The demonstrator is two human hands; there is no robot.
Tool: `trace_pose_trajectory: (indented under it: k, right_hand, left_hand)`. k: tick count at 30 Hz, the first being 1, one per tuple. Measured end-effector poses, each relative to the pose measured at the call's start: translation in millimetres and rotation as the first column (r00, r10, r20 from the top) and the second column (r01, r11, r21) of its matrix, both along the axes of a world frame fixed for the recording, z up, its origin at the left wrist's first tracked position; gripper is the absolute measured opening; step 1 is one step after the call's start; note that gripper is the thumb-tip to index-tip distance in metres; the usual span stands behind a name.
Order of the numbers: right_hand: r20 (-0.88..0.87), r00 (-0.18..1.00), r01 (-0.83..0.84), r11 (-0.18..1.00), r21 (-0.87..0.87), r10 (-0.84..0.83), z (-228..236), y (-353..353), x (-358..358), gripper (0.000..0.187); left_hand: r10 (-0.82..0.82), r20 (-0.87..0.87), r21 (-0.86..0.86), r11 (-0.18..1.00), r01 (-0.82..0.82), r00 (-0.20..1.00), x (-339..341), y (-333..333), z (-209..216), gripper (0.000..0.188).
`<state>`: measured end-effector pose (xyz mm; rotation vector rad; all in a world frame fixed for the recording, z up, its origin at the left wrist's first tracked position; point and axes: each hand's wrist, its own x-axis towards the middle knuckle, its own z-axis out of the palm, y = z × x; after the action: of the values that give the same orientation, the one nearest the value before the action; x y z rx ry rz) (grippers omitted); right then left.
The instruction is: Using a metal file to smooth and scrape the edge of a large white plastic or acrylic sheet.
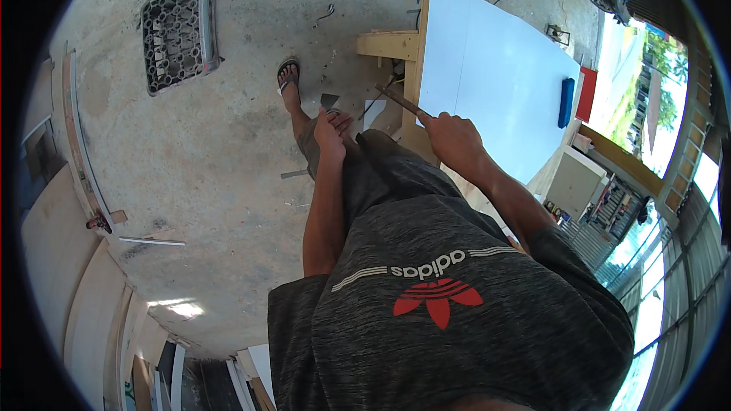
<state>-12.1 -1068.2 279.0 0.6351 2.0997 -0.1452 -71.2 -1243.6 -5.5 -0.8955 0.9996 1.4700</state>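
Handling step, probably: right grip (454,139) clenched round brown stick (400,100) near white counter (495,68); left grip (332,134), cannot tell. Next move likely needs stick steadied.

Brown slender bar (401,101) | straight | one end gripped in right hand (454,138) | free end slanting forward and leftward

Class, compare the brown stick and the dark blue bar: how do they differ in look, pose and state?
The brown stick is slim; the dark blue bar is thicker. The stick is gripped in the right hand; the bar lies untouched on the white board. The stick slants across the picture; the bar runs nearly up and down it. Both are longer than wide.
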Motion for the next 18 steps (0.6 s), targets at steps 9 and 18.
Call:
trace_pose_trajectory:
  k: [9,18]
  right_hand:
    - [-0.091,0.995,-0.023,0.987,0.157,0.038,-32,70,-47,0.015]
    - [-0.670,0.696,0.471,0.868,0.155,-0.258,-68,151,-107,0.032]
  left_hand:
    - [-0.164,-0.203,-0.111,0.983,0.144,0.965,-76,-61,-14,0.038]
    - [-0.261,-0.269,-0.270,0.945,0.187,0.927,-171,-74,4,0.052]
